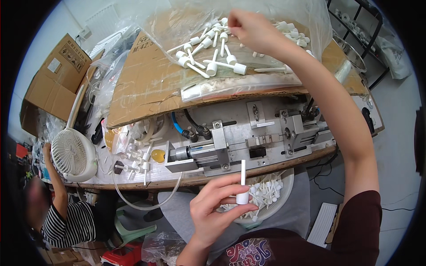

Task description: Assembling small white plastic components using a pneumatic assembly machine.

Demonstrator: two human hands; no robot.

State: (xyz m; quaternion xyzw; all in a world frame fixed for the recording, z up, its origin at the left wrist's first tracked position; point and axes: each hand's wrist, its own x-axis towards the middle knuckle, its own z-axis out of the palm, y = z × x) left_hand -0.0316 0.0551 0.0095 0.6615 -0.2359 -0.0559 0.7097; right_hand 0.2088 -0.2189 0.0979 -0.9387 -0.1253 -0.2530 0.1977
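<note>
My left hand [213,206] pinches a white ribbed cap with a thin stem [242,195], stem pointing up, in front of the machine. My right arm stretches across to the far side, where my right hand [253,31] is at the heap of similar white stemmed caps [212,66] lying on cardboard and plastic film. Its fingers are curled together, and whatever is between them is hidden. Below my left hand, a round white basket [287,188] holds many more such white pieces. Between the heap and the basket stands a metal bench machine [217,148] with two facing cylinder units.
A cardboard sheet [133,97] overhangs the machine's back. At left are a white fan [74,153], loose white parts [144,166] and a hanging clear hose [146,207]. Another person in a striped shirt [71,224] sits at far left. A metal shelf [366,40] stands back right.
</note>
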